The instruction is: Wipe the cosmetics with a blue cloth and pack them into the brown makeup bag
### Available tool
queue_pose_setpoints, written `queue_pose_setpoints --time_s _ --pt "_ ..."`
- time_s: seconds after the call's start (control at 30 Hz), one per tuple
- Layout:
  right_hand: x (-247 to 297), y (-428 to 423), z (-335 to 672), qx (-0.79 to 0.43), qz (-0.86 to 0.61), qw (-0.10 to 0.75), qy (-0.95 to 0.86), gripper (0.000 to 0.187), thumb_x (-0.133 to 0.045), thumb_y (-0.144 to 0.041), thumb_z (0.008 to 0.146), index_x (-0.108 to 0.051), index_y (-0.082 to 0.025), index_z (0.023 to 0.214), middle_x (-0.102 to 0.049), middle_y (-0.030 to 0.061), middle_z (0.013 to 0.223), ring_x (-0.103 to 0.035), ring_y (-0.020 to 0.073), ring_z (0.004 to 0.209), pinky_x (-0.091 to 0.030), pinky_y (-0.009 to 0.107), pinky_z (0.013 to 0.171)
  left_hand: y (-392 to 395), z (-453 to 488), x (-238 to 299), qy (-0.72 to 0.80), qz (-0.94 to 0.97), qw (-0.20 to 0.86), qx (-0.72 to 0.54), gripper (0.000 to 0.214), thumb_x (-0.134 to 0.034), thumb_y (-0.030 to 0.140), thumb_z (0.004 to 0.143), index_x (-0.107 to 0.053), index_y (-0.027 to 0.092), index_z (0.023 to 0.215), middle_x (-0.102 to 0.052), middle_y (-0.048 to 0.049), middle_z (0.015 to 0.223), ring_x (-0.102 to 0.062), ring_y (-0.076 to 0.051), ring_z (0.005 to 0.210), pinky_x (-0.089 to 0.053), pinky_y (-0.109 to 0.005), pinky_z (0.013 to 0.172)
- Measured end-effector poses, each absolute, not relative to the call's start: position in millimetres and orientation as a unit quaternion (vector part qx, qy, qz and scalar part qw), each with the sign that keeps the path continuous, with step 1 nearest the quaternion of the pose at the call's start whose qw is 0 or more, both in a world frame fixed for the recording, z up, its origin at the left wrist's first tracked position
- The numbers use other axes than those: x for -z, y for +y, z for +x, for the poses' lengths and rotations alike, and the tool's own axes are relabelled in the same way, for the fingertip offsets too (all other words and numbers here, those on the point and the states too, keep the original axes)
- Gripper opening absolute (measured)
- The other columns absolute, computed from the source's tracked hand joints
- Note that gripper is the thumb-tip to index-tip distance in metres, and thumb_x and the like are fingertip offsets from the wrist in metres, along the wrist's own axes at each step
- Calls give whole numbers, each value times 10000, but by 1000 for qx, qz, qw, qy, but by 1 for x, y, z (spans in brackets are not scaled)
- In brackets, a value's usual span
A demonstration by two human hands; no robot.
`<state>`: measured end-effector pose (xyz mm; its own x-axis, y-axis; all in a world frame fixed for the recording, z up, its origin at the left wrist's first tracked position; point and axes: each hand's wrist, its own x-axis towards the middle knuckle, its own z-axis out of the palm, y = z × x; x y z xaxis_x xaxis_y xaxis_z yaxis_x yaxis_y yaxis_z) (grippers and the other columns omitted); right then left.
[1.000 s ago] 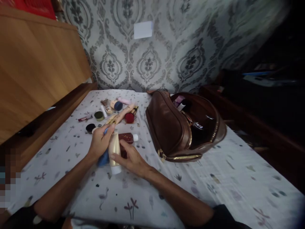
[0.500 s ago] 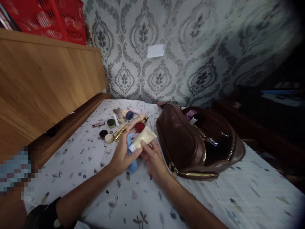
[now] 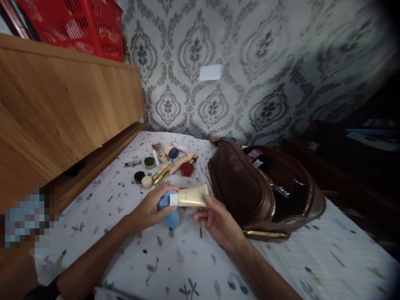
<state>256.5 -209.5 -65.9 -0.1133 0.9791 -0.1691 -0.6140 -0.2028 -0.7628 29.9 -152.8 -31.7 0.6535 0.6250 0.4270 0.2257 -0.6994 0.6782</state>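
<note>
Left hand (image 3: 151, 207) closed around the white-capped end of a cream squeeze tube (image 3: 191, 196), also pressing on a soft blue item (image 3: 170, 217), exact kind unclear, with part of that item bulging below the palm. Right hand (image 3: 219, 221) half open, thumb and fingers loosely pinching the tube's far end. Tube lying level between both hands, held above a printed bed sheet (image 3: 93, 216), with faint lettering on its side and its far end just beside a brown leather handbag (image 3: 237, 183). Handbag on the sheet, zip open along a gold-toned edge, dark interior, a few small items inside, too dim to name. Cluster of cosmetics on the sheet, just beyond the hands: dark red round compact (image 3: 187, 169), gold-toned tube (image 3: 161, 177), long beige tube (image 3: 179, 163), small black jar (image 3: 139, 177), cream round jar (image 3: 146, 181), dark green jar (image 3: 150, 162), slim lip gloss (image 3: 133, 163), round blue-topped container (image 3: 173, 153), pink tube (image 3: 181, 148) and small beige tube (image 3: 158, 151). Along the left side of the bed, a wooden headboard (image 3: 62, 108), with a red plastic basket (image 3: 75, 29) above it. Behind the bed, grey damask wallpaper (image 3: 193, 50) with a white paper card (image 3: 210, 72) stuck on it.
</note>
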Motion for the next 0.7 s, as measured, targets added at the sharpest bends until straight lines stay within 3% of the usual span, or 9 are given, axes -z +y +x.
queue_pose_setpoints --time_s 0.27,0.53,0.7 --pt "66 -209 254 -692 -373 537 -305 379 -806 -454 740 -647 -139 880 -736 64 648 -647 124 459 -429 163 395 -151 28 38 223 878 302 -295 365 -503 393 956 -510 222 1278 -606 -102 1194 -585 -250 1086 -481 -351 905" --pt "66 -208 252 -661 -383 558 -325 450 -831 -518 685 -654 -129 826 -737 59 688 -615 90 478 -410 169 434 -157 33 42 310 851 325 -273 379 -488 442 956 -476 191 1240 -611 -29 911 -538 -160 702 -428 -266 623" --pt "65 -207 250 -643 -382 570 -341 484 -829 -558 664 -636 -134 795 -713 38 659 -593 83 489 -373 173 430 -158 35 44 332 838 335 -275 398 -472 473 958 -453 183 1230 -561 6 803 -505 -151 668 -398 -261 602"
